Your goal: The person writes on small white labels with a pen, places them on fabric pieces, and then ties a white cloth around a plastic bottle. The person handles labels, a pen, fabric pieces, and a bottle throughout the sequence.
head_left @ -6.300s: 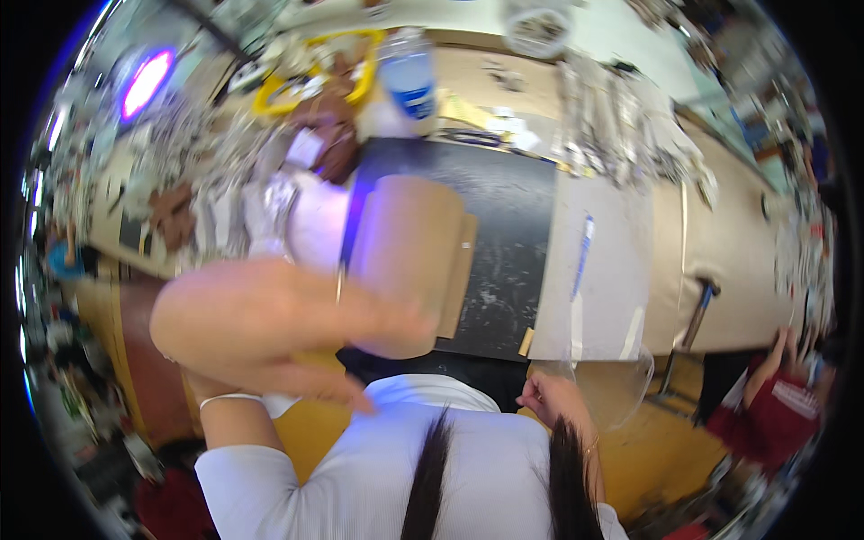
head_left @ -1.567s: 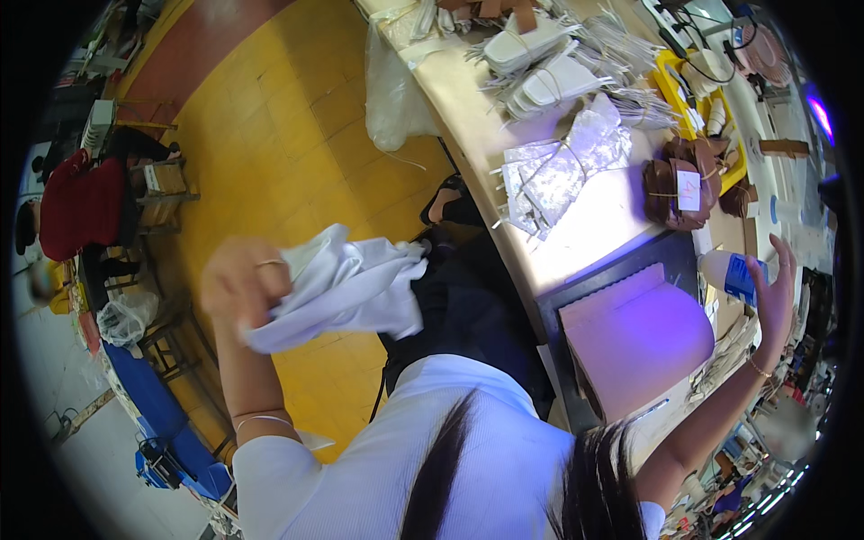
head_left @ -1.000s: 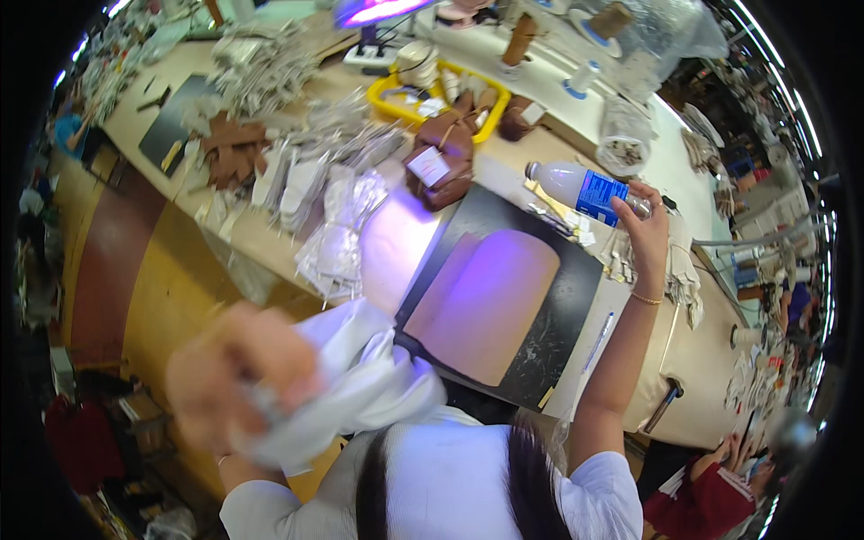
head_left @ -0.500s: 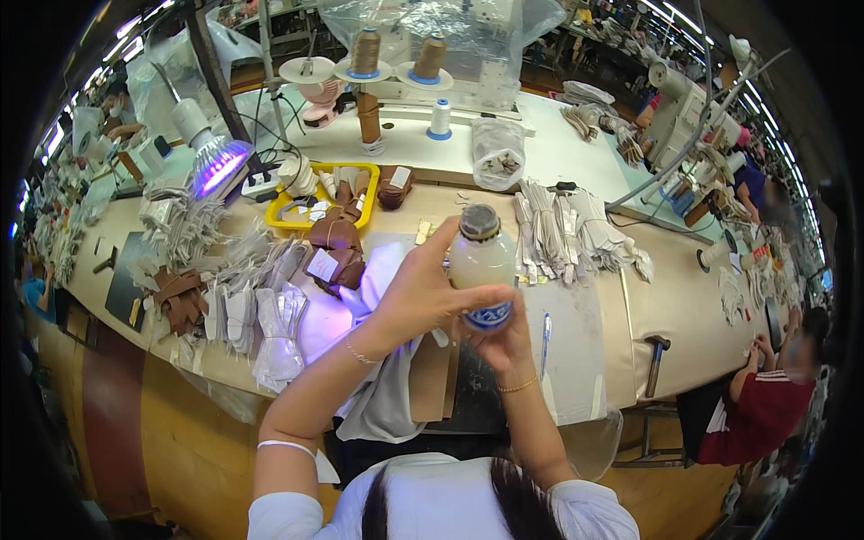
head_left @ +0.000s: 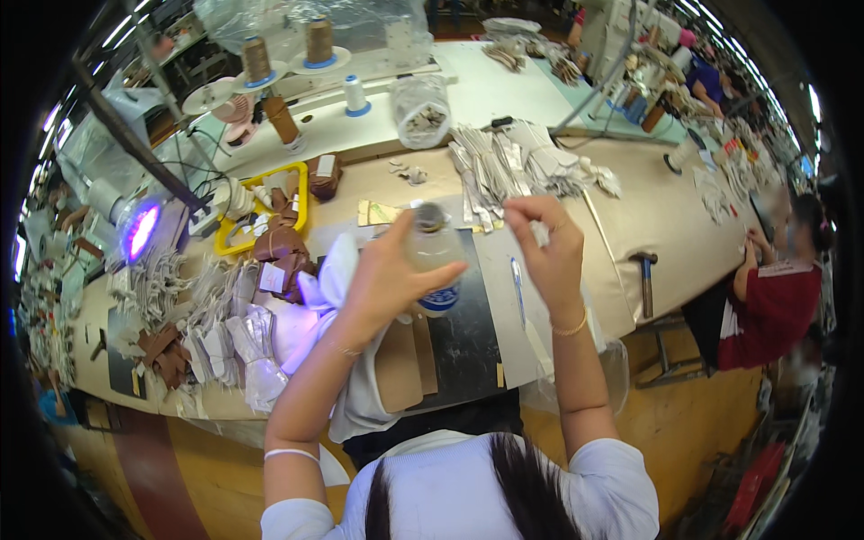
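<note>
My left hand (head_left: 378, 283) is wrapped around a clear plastic bottle (head_left: 427, 247) with pale, cloudy contents, a dark top and a blue-and-white label low on its side. The thumb lies across the bottle's front. Whether its base rests on the dark mat (head_left: 468, 337) below cannot be made out. To the right, apart from the bottle, my right hand (head_left: 553, 261) is raised with fingers curled and fingertips drawn together; anything in them is too small or hidden to name. Beneath that hand a blue pen (head_left: 517, 290) lies on a grey sheet.
Bundled pale strips (head_left: 504, 166) lie beyond my hands. Brown leather-like pieces (head_left: 283, 261) and a yellow basket (head_left: 302, 193) sit left, near a glowing lamp (head_left: 144, 229). A hammer (head_left: 645, 283) lies right, close to a seated person in red (head_left: 778, 306). Thread spools (head_left: 319, 40) stand behind.
My right hand has left the bottle and moved right. The left hand still has the bottle, now lower and nearer the mat. The head view has shifted too.
</note>
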A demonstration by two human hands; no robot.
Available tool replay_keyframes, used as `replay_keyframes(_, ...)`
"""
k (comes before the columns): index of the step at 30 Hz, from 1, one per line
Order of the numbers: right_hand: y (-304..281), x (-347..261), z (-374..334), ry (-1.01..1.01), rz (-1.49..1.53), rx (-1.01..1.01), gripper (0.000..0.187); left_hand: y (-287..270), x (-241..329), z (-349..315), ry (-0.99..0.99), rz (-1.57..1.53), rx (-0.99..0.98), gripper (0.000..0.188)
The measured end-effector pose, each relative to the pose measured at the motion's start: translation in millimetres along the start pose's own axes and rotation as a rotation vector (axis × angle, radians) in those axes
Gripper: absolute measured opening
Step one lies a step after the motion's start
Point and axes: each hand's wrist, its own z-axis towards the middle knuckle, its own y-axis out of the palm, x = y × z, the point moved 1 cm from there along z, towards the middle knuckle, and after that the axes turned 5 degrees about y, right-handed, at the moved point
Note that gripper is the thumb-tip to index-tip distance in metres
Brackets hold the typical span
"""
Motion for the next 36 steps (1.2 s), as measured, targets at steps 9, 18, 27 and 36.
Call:
replay_keyframes(9, 101, 108, 6, 0.061, -0.115, -0.519, 0.012, -9, -36, -56, 0.213, -0.668, 0.15, 0.081)
replay_keyframes(18, 228, 145, 14, -0.133, -0.541, -0.993, 0.024, 15, -11, -26, 0.335, 0.35, -0.198, 0.069)
replay_keyframes(27, 182, 123, 16, -0.084, -0.085, -0.679, 0.019, 18, -19, -13, 0.208, 0.2, -0.192, 0.073)
replay_keyframes(36, 6, 7, -22, 0.217, -0.013, -0.234, 0.026, 20, -25, -6, 0.123, 0.208, -0.153, 0.073)
